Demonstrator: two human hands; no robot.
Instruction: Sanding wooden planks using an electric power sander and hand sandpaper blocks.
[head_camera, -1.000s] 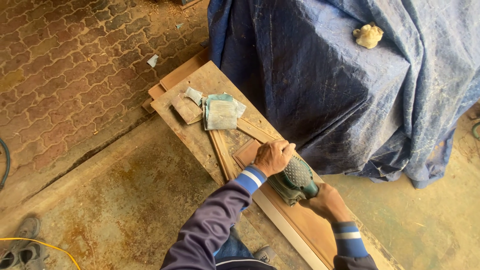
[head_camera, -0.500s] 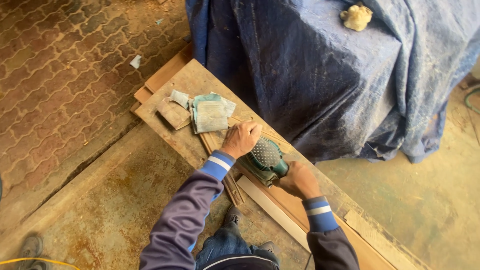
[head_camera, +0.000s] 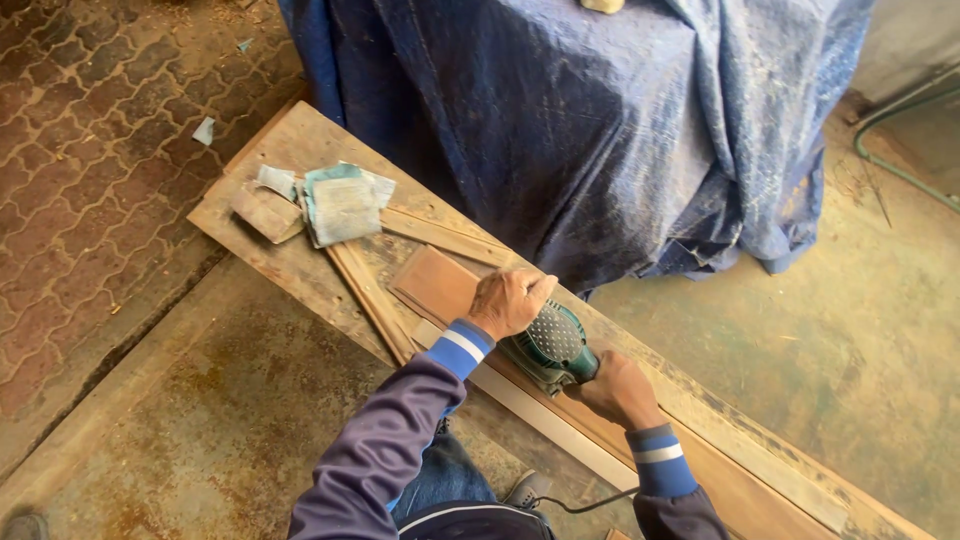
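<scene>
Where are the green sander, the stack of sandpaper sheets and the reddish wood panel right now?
green sander (head_camera: 553, 345), head view, on its dotted top housing.
stack of sandpaper sheets (head_camera: 342, 205), head view, on the top sheet.
reddish wood panel (head_camera: 437, 282), head view, on its bare end ahead of the left hand (head_camera: 508, 300).

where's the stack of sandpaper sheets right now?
Head view, upper left: the sandpaper sheets lie on the far end of the plank, beyond the green sander gripped by both hands, beside the blue tarp.
</scene>
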